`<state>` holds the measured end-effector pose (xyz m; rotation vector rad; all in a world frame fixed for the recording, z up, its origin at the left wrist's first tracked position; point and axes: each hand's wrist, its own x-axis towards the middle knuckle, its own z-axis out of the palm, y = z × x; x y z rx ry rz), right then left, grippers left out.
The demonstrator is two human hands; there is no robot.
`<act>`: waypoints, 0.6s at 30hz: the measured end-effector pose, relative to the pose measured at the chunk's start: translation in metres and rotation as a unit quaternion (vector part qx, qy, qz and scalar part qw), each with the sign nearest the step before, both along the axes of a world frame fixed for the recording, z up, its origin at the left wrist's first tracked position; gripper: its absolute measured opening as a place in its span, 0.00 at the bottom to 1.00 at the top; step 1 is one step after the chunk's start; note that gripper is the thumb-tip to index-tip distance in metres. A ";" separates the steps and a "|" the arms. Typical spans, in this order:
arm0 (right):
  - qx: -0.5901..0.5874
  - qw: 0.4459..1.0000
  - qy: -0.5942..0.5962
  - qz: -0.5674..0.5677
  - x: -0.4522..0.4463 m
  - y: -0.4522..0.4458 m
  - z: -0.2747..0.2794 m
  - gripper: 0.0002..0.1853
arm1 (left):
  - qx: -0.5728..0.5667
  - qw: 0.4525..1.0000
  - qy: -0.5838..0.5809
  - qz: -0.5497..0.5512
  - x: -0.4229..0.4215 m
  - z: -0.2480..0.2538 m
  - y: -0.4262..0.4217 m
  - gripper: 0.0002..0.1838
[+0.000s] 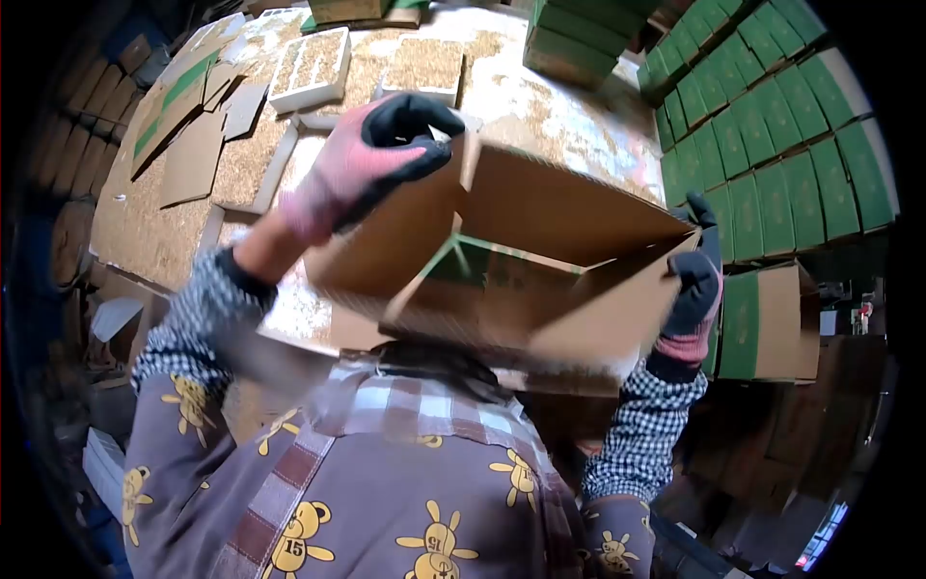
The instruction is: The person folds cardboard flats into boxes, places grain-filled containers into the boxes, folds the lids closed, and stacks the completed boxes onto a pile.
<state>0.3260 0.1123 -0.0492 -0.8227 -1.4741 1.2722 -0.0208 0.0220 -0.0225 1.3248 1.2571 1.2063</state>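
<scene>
An open cardboard box (569, 198), brown inside with some green showing at the bottom, is held tilted in front of my chest. My left hand (381, 159), in a pink and black glove, curls its fingers and thumb at the box's upper left corner, by the edge of a flap. On the opposite side, my right hand (696, 294) in a similar glove grips the right edge, thumb and fingers on either side of the board. The near flaps are smeared by motion.
Behind the box is a worktable (145, 227) strewn with tan bits. On it lie flattened cardboard (193, 159), a white tray (311, 72) filled with tan material and a stack of green boxes (579, 43). More green boxes (772, 125) are piled at right, near an open carton (776, 323).
</scene>
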 end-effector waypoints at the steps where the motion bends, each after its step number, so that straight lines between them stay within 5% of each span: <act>1: -0.110 0.981 0.146 0.072 -0.014 0.005 0.011 0.27 | 0.051 0.997 -0.009 0.062 0.012 0.007 -0.009 0.16; 2: -0.002 0.997 -0.075 -0.020 -0.022 0.013 0.004 0.35 | 0.172 0.967 0.186 0.041 0.020 -0.007 -0.008 0.17; 3: 0.175 0.959 -0.169 -0.146 -0.062 0.008 -0.025 0.40 | 0.166 0.946 0.279 -0.019 0.031 -0.028 -0.004 0.20; 5: 0.330 0.830 -0.396 -0.212 -0.092 -0.014 -0.007 0.45 | 0.005 0.863 0.438 -0.252 0.037 -0.062 0.001 0.25; 7: 0.510 0.689 -0.451 -0.250 -0.084 0.002 -0.015 0.46 | 0.112 0.832 0.490 -0.234 0.006 -0.054 -0.021 0.28; 8: 0.436 0.728 -0.468 -0.247 -0.079 0.006 -0.035 0.43 | 0.214 0.789 0.527 -0.233 -0.011 -0.050 -0.038 0.31; 9: 0.357 0.763 -0.481 -0.241 -0.081 0.007 -0.050 0.40 | 0.095 0.823 0.482 -0.285 -0.024 -0.035 -0.049 0.37; 10: 0.382 0.685 -0.549 -0.287 -0.083 0.009 -0.056 0.34 | 0.094 0.885 0.368 -0.270 -0.021 -0.045 -0.053 0.39; 11: 0.386 0.687 -0.550 -0.278 -0.088 0.013 -0.046 0.34 | 0.094 0.934 0.245 -0.243 -0.012 -0.063 -0.056 0.41; 13: 0.400 0.680 -0.578 -0.208 -0.084 0.020 -0.019 0.31 | 0.014 0.969 0.246 -0.013 0.017 -0.083 -0.039 0.50; 14: 0.409 0.744 -0.514 -0.125 -0.069 0.029 -0.010 0.30 | -0.041 0.974 0.222 0.028 0.014 -0.097 -0.036 0.51; 15: 0.266 0.782 -0.560 -0.060 -0.058 0.018 -0.004 0.38 | -0.091 0.973 0.203 0.068 0.009 -0.114 -0.032 0.52; 16: 0.350 0.767 -0.536 -0.031 -0.056 -0.007 -0.004 0.44 | -0.089 0.973 0.201 0.072 0.008 -0.132 -0.028 0.52; 17: 0.433 0.745 -0.507 0.002 -0.063 -0.036 -0.006 0.50 | -0.062 0.994 0.071 0.046 0.008 -0.151 -0.027 0.48; 18: 0.380 0.692 -0.607 0.090 -0.071 -0.060 -0.010 0.55 | -0.039 0.997 -0.059 0.020 0.008 -0.162 -0.033 0.45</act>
